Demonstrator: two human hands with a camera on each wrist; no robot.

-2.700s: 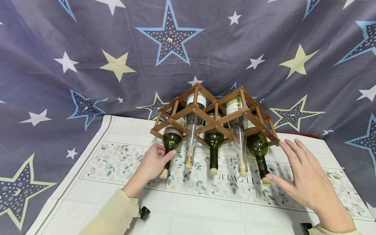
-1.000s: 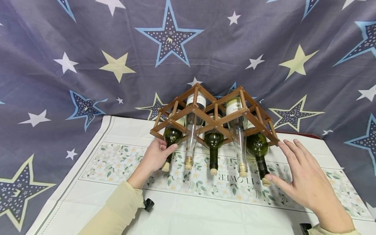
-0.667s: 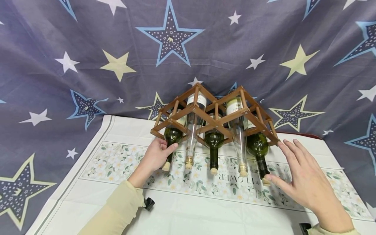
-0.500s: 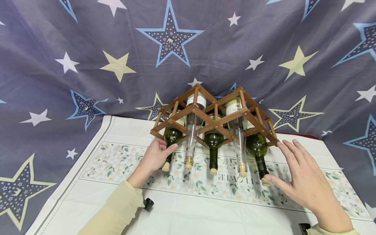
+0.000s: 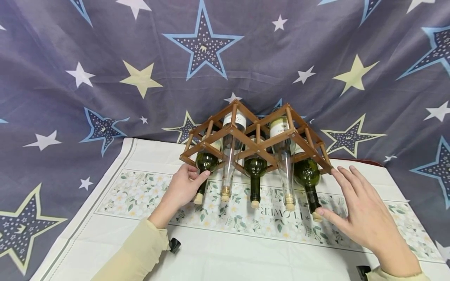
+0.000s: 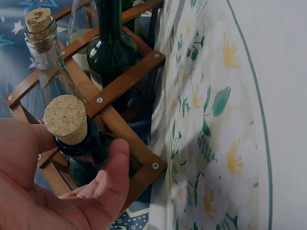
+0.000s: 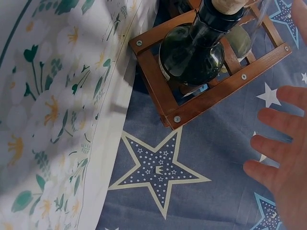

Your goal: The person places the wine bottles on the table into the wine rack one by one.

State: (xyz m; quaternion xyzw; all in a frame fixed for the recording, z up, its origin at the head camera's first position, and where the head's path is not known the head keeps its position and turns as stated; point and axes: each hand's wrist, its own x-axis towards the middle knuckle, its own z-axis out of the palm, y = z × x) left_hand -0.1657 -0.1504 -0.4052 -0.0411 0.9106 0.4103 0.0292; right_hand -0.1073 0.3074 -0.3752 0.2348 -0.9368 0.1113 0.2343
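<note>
A brown wooden wine rack [image 5: 258, 150] stands at the back of the table, holding several corked bottles, necks toward me. My left hand [image 5: 184, 187] has its thumb and fingers curled round the neck of the leftmost green wine bottle [image 5: 206, 160]. In the left wrist view, that bottle's cork [image 6: 66, 117] rises between thumb and fingers. My right hand [image 5: 367, 214] is spread, fingers extended, beside the rack's right corner. Its thumb overlaps the cork of the rightmost green wine bottle [image 5: 307, 173] in the head view; the right wrist view shows its fingers [image 7: 273, 148] apart from the rack.
Two clear bottles [image 5: 286, 168] and a green one [image 5: 255, 168] fill the middle slots. A white cloth with a floral band [image 5: 140, 191] covers the table [image 5: 225, 253]. A grey star-patterned curtain [image 5: 246, 58] hangs right behind the rack.
The leftmost wine bottle has gone slightly deeper into the rack, my left hand moving forward with it. Lately the left hand has shifted a little left; the right hand has barely moved.
</note>
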